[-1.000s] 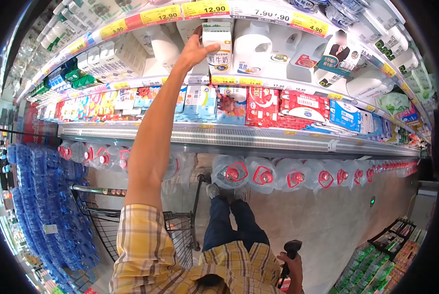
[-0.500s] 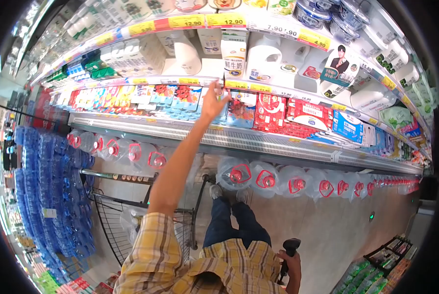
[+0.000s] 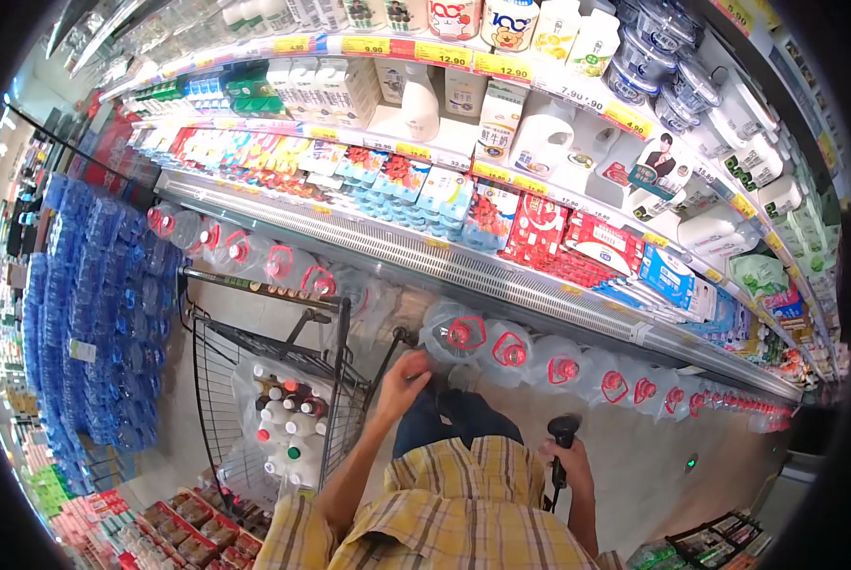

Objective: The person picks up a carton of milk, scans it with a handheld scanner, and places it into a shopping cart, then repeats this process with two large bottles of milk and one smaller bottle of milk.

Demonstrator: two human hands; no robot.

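A: What are the fingers of the right hand [image 3: 576, 465] doing?

B: They are wrapped around the slim grip of a black handheld device [image 3: 564, 430] with a bulky, rounded head. The palm is on the grip's right side, and a fingertip shows on its left.

A: And the left hand [image 3: 404, 382]?

B: Loosely curled, fingers bent in toward the thumb. I cannot tell whether the tips meet or whether anything small sits between them.

A: What lies near that hand?

B: It is in front of the dark blue trousers [image 3: 421, 427]. Just beyond it is a large clear plastic bottle with a red loop handle [image 3: 454, 332], one of a row along the base of the shelving. On the person's left is a black wire shopping cart [image 3: 338, 351] carrying a clear plastic bag of bottles [image 3: 288, 432].

A: How does the device look?

B: Dark all over, thick at the head and narrow below, with part of the grip hidden by the hand.

A: Where is it, and which way does it point?

B: Just right of the yellow plaid shirt [image 3: 459, 480], above the grey floor [image 3: 634, 465]. Its head is toward the shelves, its grip runs back toward the person, and the long axis leans slightly, head end to the right.
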